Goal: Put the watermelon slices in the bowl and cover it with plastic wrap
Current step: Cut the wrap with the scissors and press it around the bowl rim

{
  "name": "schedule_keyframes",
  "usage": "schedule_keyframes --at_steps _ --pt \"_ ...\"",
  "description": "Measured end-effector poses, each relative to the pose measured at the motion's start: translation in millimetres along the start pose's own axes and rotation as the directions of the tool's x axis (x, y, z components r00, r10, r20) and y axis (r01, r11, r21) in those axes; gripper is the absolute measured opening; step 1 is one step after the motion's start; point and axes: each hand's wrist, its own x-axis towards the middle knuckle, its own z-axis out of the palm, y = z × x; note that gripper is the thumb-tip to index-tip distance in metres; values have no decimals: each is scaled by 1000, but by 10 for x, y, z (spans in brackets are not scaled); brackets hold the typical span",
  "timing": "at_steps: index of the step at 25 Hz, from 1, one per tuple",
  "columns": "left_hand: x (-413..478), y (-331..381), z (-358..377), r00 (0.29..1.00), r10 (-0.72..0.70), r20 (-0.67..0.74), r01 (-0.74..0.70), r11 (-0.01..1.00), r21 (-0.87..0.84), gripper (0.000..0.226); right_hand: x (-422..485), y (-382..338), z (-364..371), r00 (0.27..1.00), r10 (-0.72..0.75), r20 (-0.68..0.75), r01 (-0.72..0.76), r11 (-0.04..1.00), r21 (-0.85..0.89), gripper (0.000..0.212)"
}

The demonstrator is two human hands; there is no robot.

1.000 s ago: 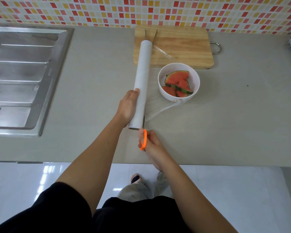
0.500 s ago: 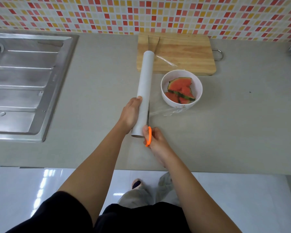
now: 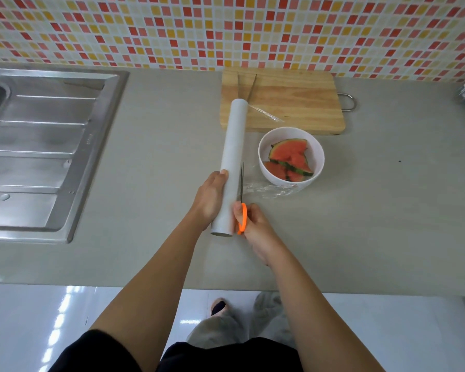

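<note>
One white bowl (image 3: 318,154) is sitting on the counter (image 3: 387,210), just near of the single wooden cutting board (image 3: 293,103). It is holding the watermelon slices (image 3: 289,154), three as far as their overlap is letting anyone count, and a crumpled stretch of plastic wrap (image 3: 266,189) is trailing from its near-left side towards the one roll (image 3: 233,154). Your left hand (image 3: 210,200) is gripping the roll's near end, while your right hand (image 3: 255,228) is grasping one pair of orange-handled scissors (image 3: 243,217), their blades pointing far along the roll's right side.
</note>
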Motion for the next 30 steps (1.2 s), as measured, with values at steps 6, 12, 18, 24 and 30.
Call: schedule_keyframes --at_steps 6,12,18,24,30 --pt "-15 -3 -24 1000 -2 1 2 999 -40 32 143 -120 -2 999 -33 23 32 999 43 32" --pt "-32 -18 -59 999 -2 43 4 999 -52 36 276 -268 3 998 -53 18 53 998 30 34" --pt "-30 -61 -110 999 30 33 -31 999 15 32 439 -370 2 996 -69 48 68 998 18 41" --pt "-36 -81 -180 995 95 18 -96 991 91 28 633 -428 -3 997 -73 24 73 997 -19 41" --pt "-55 -40 -271 994 98 51 -103 988 112 26 734 -469 29 995 -93 -42 90 995 -52 44"
